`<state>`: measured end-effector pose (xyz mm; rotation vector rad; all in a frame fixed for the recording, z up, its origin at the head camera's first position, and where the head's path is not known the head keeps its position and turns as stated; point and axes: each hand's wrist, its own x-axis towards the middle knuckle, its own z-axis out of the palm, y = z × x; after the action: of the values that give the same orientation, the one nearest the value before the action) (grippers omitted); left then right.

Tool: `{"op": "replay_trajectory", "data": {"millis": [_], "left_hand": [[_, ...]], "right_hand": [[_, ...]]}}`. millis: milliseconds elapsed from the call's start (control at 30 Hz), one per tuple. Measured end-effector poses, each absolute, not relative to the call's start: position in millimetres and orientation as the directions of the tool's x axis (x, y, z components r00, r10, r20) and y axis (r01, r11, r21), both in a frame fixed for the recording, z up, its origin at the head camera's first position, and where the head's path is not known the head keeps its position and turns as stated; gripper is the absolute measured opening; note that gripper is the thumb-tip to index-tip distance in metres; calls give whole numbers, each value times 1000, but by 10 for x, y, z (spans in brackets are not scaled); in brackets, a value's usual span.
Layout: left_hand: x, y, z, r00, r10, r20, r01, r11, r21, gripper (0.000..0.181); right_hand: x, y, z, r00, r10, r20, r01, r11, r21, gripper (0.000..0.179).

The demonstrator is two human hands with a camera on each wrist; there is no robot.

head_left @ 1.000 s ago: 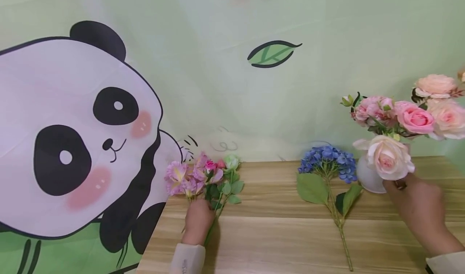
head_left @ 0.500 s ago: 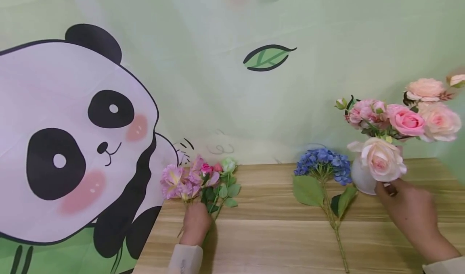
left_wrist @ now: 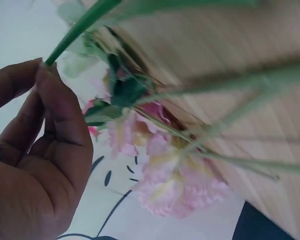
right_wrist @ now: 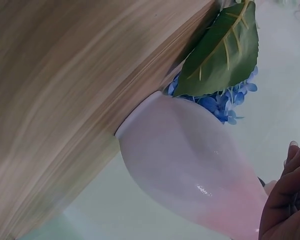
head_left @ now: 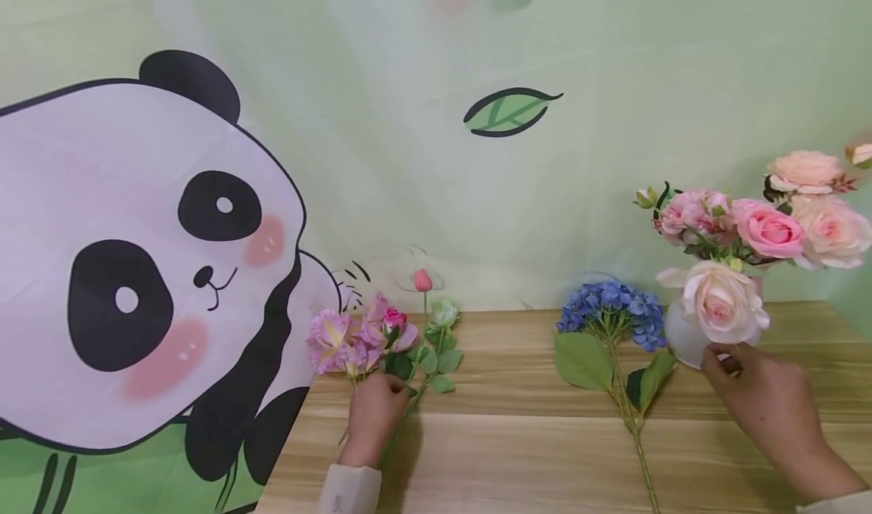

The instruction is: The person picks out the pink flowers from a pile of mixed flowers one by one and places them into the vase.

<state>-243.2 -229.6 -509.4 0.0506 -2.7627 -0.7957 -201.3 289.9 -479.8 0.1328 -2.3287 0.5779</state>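
My left hand (head_left: 377, 415) pinches a green stem (left_wrist: 82, 32) between thumb and fingertip. In the head view the stem leads up to a pink tulip bud (head_left: 423, 280) standing above the other blooms. Beside that hand lie pink-lilac ruffled flowers (head_left: 341, 340) and a pale green rose (head_left: 445, 313). My right hand (head_left: 770, 408), fingers bent, is at the white, pink-tinted vase (right_wrist: 185, 155), just under a pale pink rose (head_left: 724, 302). In the right wrist view it overlaps the vase's neck; I cannot tell what its fingers grip.
A blue hydrangea (head_left: 613, 309) with broad leaves lies on the wooden table (head_left: 504, 453), left of the vase. Pink roses (head_left: 770, 228) and peach blooms fan out from the vase. A cloth backdrop with a printed panda (head_left: 204, 135) hangs behind.
The pink tulip bud has risen out of the left cluster, above the pale green rose. My left hand's fingers have shifted slightly right. My right hand stays by the vase.
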Motion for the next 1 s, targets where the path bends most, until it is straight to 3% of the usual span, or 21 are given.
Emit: {"op": "replay_trajectory", "data": {"millis": [133, 367, 500, 600, 700, 1000], "left_hand": [[-2404, -2201, -5012, -978, -93, 186, 33, 814, 580, 5], [-2292, -1983, -4899, -998, -4, 67, 45, 692, 720, 9], [-2225, -1807, -4833, -998, 56, 38, 65, 621, 781, 9], [-2196, -1682, -4837, -995, 94, 20, 69, 554, 830, 9], [-2168, -1556, -4854, -993, 120, 19, 75, 481, 874, 10], [-2106, -1179, -4789, -978, 206, -16, 42, 269, 962, 9]], "right_hand": [[-1992, 2885, -4802, -755, 60, 652, -253, 891, -376, 9], [-1995, 2812, -4829, -807, 21, 590, -260, 884, -388, 6], [-2008, 2665, -4763, -875, -29, 483, -260, 870, -419, 9], [-2020, 2489, -4671, -932, -107, 347, -278, 826, -490, 12], [-2026, 2276, -4576, -948, -187, 258, -306, 758, -576, 16], [-2007, 1689, -4288, -950, -245, 195, -305, 581, -755, 31]]}}
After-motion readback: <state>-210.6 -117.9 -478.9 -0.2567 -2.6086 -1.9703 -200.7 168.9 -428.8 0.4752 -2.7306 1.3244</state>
